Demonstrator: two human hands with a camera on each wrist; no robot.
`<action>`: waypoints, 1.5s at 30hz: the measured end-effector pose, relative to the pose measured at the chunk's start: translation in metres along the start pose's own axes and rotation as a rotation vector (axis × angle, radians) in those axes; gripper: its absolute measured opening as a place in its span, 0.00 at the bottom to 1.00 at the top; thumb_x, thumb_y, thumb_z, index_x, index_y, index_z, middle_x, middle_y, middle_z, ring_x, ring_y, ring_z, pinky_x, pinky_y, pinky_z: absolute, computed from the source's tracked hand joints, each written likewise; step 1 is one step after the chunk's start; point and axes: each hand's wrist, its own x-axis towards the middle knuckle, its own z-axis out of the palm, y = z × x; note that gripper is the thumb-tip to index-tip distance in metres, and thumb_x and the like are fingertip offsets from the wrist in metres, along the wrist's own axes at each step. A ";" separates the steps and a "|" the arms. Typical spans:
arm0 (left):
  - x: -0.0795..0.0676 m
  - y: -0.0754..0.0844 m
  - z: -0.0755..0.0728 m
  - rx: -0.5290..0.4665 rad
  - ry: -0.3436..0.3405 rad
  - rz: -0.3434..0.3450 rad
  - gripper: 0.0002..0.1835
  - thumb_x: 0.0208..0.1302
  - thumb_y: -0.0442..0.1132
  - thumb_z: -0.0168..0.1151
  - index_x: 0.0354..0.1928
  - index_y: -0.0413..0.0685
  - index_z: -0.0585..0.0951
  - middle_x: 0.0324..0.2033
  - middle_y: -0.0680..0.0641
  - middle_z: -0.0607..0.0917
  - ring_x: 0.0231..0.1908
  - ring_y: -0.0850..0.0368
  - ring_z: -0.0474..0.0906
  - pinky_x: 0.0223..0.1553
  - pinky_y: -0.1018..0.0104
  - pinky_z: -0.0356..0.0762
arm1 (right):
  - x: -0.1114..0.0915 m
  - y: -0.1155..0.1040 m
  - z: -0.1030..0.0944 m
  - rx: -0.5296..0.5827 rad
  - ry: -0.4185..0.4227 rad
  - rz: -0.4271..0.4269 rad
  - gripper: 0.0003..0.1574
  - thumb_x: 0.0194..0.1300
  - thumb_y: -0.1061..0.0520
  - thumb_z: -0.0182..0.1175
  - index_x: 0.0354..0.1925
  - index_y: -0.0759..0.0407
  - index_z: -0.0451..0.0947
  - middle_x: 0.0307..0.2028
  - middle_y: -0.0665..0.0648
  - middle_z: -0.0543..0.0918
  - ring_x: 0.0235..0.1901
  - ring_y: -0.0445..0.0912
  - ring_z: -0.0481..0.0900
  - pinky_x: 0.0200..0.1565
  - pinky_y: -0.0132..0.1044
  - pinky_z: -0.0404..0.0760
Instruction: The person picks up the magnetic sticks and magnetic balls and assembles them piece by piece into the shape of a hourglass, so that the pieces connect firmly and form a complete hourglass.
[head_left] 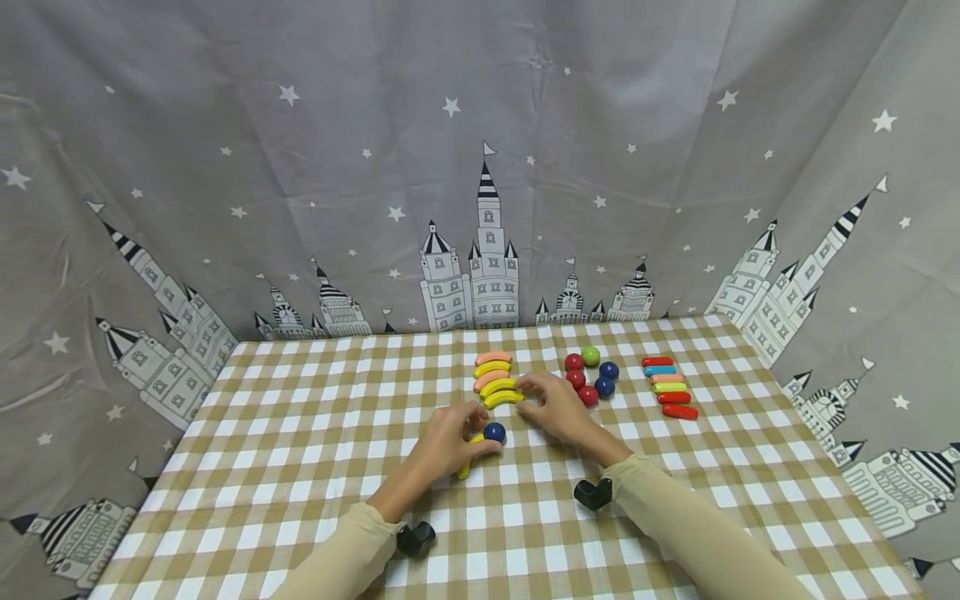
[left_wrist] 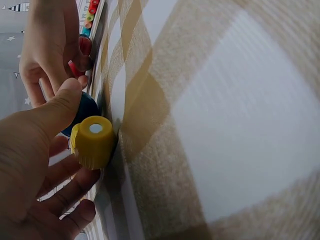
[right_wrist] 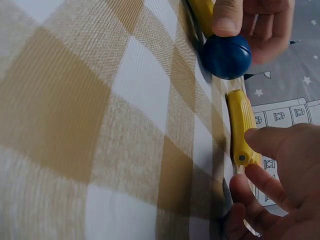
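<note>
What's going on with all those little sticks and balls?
Someone's left hand pinches a blue ball next to a yellow curved stick. The right hand touches the front yellow stick in a row of curved ones. Farther right lie red, green and blue balls, then a row of straight sticks, all on a checked tablecloth.

Grey castle-print curtain (head_left: 420, 142), checked tablecloth (head_left: 300, 442)

Even, soft light fills the head view; well to either side of the blue ball (head_left: 494, 432), wide-angle stretch slants the printed towers (head_left: 161, 287). Wrist views are dimmer, greyer, with soft shadow beside the ball
</note>
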 end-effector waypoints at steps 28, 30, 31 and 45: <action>-0.008 -0.009 -0.018 -0.085 0.028 -0.074 0.14 0.55 0.36 0.80 0.42 0.45 0.86 0.32 0.52 0.85 0.27 0.58 0.75 0.28 0.70 0.72 | 0.003 -0.003 -0.012 -0.086 -0.143 0.045 0.13 0.62 0.57 0.74 0.46 0.50 0.86 0.38 0.52 0.84 0.39 0.46 0.78 0.45 0.44 0.79; -0.009 -0.009 -0.018 -0.091 0.029 -0.076 0.14 0.55 0.36 0.80 0.43 0.44 0.86 0.33 0.52 0.86 0.27 0.58 0.75 0.27 0.70 0.72 | 0.003 -0.003 -0.010 -0.080 -0.134 0.057 0.11 0.62 0.57 0.74 0.44 0.51 0.86 0.39 0.51 0.85 0.40 0.46 0.79 0.48 0.45 0.80; -0.009 -0.009 -0.019 -0.093 0.027 -0.081 0.15 0.55 0.36 0.80 0.43 0.44 0.86 0.33 0.52 0.86 0.27 0.58 0.75 0.27 0.70 0.72 | 0.003 -0.003 -0.010 -0.078 -0.131 0.064 0.10 0.62 0.58 0.74 0.43 0.51 0.86 0.39 0.51 0.85 0.40 0.46 0.80 0.49 0.45 0.80; -0.008 -0.010 -0.021 -0.111 0.006 -0.182 0.15 0.55 0.35 0.80 0.44 0.46 0.87 0.33 0.53 0.84 0.26 0.59 0.74 0.25 0.69 0.72 | 0.001 -0.008 -0.017 -0.091 -0.141 0.015 0.15 0.62 0.65 0.71 0.45 0.50 0.88 0.44 0.52 0.86 0.42 0.46 0.82 0.47 0.44 0.81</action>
